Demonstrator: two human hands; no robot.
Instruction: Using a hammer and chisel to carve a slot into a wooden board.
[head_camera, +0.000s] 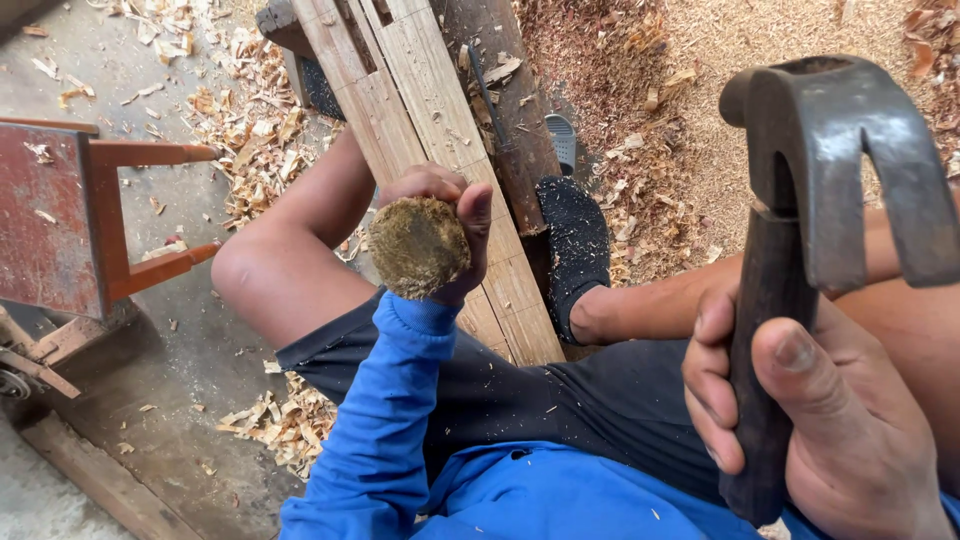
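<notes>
Head view: rough brown fibrous lump (418, 247)

Single head-worn cam, pointing steeply down from close range over seated lap, pale grooved wooden planks (430, 130) and sawdust-strewn grey concrete floor (180, 330); no second view.

Clad in a bright blue long-sleeved top (400, 420), cuff gathered at the wrist, and dark shorts (560, 400) flecked with sawdust. Bare from the knees down, save for one black sock (575, 245), dusted pale.
</notes>
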